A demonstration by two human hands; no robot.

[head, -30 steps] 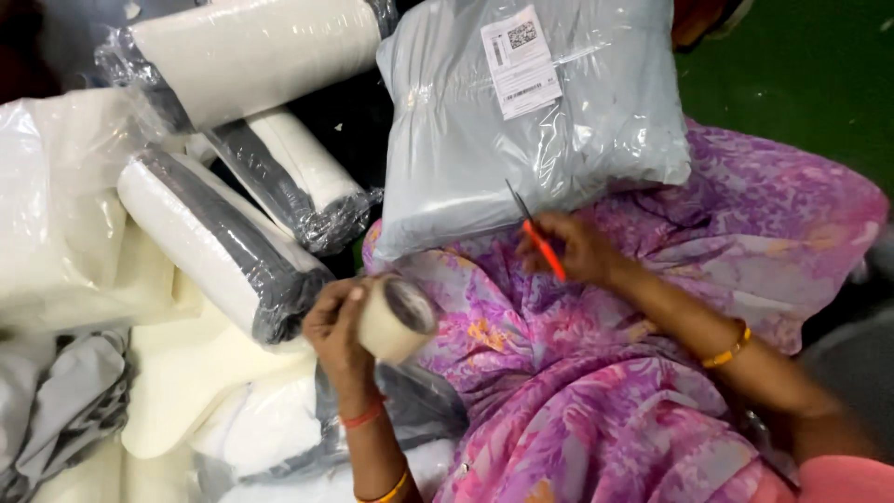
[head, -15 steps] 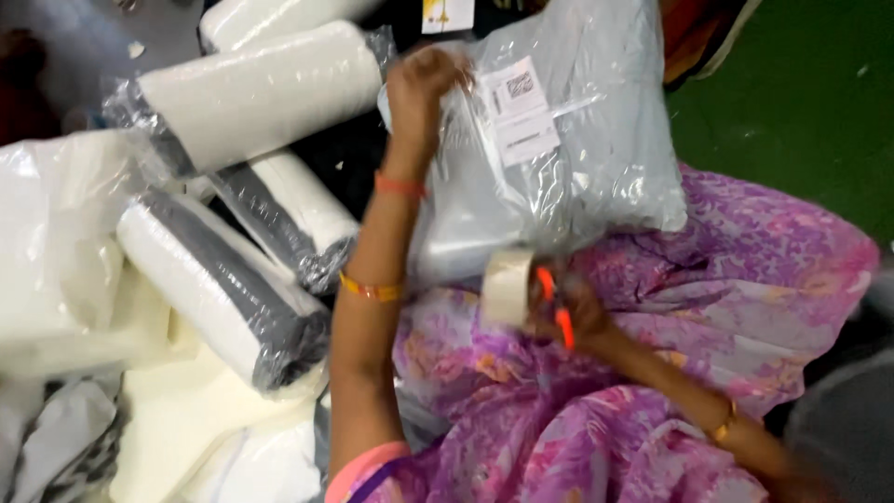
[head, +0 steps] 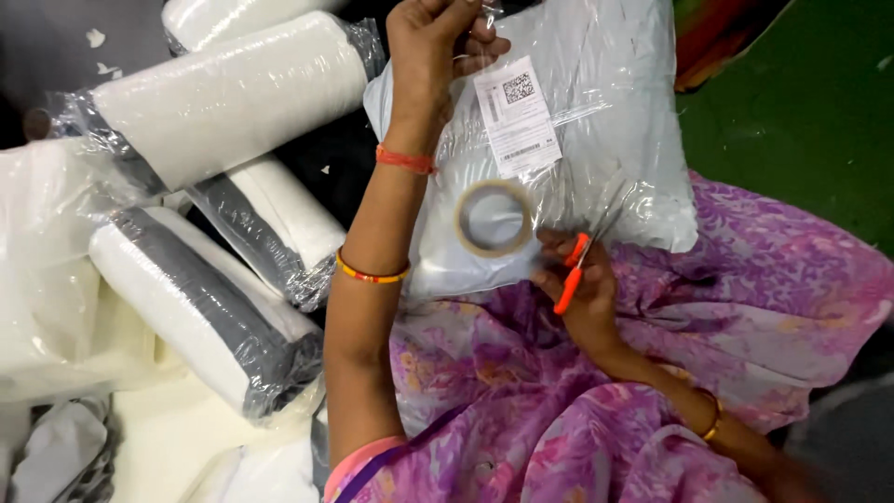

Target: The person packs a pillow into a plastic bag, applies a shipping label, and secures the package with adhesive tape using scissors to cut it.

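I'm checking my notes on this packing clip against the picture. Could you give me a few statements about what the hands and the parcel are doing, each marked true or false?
1. The left hand grips the top edge of the plastic-wrapped parcel. True.
2. The right hand holds scissors with blue handles. False: the scissors have orange handles.
3. A roll of tape sits against the parcel, next to the right hand. True.
4. The parcel bears no label. False: a white label with printed codes is stuck on its front.
5. Wrapped white rolls lie to the person's left. True.
6. The parcel lies on the green floor. False: it rests on the person's lap, on purple patterned cloth.
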